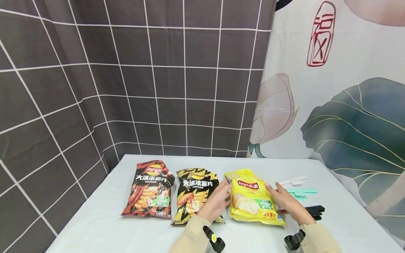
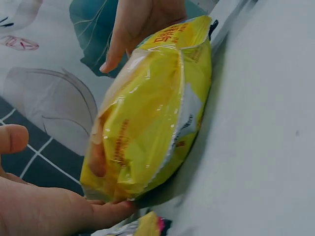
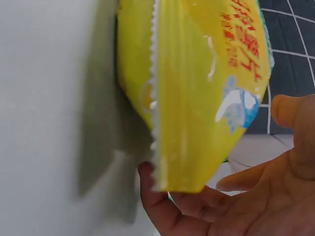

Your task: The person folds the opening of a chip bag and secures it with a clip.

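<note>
A yellow Lay's potato chip bag lies face up on the white table. My left hand is at its left edge, fingers extended; in the left wrist view the fingertips touch the end of the bag and the thumb stands apart. On the opposite side my right hand is at the right edge. The right wrist view has its fingers around the bag's lower corner, thumb away from the packet. Beneath my left forearm, a black-and-yellow chip bag is partly hidden.
A red-and-black chip bag lies at the left of the table. Beyond my right hand are a white plastic item, a teal one and a black one. A dark grid curtain hangs behind.
</note>
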`<action>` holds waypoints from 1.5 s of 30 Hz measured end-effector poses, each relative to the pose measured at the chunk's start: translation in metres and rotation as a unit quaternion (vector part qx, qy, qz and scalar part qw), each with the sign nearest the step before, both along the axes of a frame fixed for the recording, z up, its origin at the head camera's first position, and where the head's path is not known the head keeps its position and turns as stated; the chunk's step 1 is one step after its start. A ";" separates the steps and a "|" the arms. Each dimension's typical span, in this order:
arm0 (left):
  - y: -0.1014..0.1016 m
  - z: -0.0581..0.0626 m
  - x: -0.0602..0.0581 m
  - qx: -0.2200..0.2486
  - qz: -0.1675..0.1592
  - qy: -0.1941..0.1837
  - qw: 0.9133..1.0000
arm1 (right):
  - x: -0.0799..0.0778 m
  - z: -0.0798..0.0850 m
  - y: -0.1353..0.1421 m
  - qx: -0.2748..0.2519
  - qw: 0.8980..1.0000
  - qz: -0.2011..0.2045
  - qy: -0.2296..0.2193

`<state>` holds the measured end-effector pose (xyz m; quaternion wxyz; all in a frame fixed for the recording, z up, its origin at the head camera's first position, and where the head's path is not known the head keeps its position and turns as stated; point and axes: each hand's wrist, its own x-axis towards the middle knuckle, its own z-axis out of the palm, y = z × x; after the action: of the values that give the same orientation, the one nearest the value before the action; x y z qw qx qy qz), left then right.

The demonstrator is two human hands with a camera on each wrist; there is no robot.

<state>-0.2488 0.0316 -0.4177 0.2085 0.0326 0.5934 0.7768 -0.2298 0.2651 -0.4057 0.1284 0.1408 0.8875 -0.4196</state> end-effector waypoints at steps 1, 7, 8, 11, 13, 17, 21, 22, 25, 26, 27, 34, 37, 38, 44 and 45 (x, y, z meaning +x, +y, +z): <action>0.001 -0.002 0.000 0.000 0.002 -0.002 1.000 | 0.000 -0.002 0.001 -0.004 1.000 0.001 -0.005; 0.006 -0.009 0.001 -0.002 0.017 -0.008 1.000 | -0.001 -0.007 0.004 -0.022 0.999 0.014 -0.019; 0.007 -0.009 0.001 0.002 0.017 -0.009 1.000 | -0.001 -0.007 0.003 -0.026 0.999 0.014 -0.019; 0.010 -0.010 0.000 0.002 0.024 -0.011 1.000 | -0.002 -0.009 0.003 -0.033 0.999 0.017 -0.017; 0.013 -0.012 0.000 0.003 0.028 -0.012 1.000 | -0.001 -0.010 0.002 -0.036 0.999 0.020 -0.013; 0.018 -0.014 0.000 -0.004 0.040 -0.006 0.999 | -0.001 -0.011 -0.001 -0.042 0.999 0.024 -0.009; 0.024 -0.016 0.002 -0.011 0.043 0.009 0.999 | -0.002 -0.011 -0.002 -0.047 0.999 0.024 -0.012; 0.025 -0.016 0.003 -0.011 0.043 0.012 0.999 | -0.001 -0.011 -0.001 -0.047 0.999 0.024 -0.012; 0.027 -0.017 0.006 -0.024 0.045 0.026 0.998 | 0.000 -0.012 -0.001 -0.050 0.998 0.026 -0.009; 0.028 -0.017 0.006 -0.029 0.046 0.030 0.998 | 0.000 -0.012 -0.001 -0.051 0.998 0.027 -0.007; 0.028 -0.017 0.007 -0.036 0.048 0.033 0.998 | 0.001 -0.013 -0.001 -0.052 0.998 0.029 -0.004; 0.030 -0.016 0.013 -0.077 0.061 0.048 0.994 | 0.006 -0.012 -0.002 -0.064 0.997 0.031 0.012; 0.031 -0.016 0.015 -0.090 0.063 0.046 0.993 | 0.009 -0.011 -0.004 -0.058 0.998 0.030 0.013; 0.031 -0.016 0.016 -0.094 0.063 0.046 0.992 | 0.010 -0.011 -0.004 -0.056 0.998 0.030 0.014; 0.031 -0.011 0.023 -0.096 0.071 0.048 0.992 | 0.017 -0.008 -0.007 -0.058 0.998 0.030 0.022; 0.031 -0.010 0.024 -0.094 0.072 0.049 0.992 | 0.018 -0.007 -0.007 -0.059 0.998 0.030 0.023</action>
<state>-0.2250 0.0623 -0.4282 0.1250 0.0076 0.6740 0.7281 -0.2120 0.2581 -0.4130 0.1286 0.0962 0.8678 -0.4703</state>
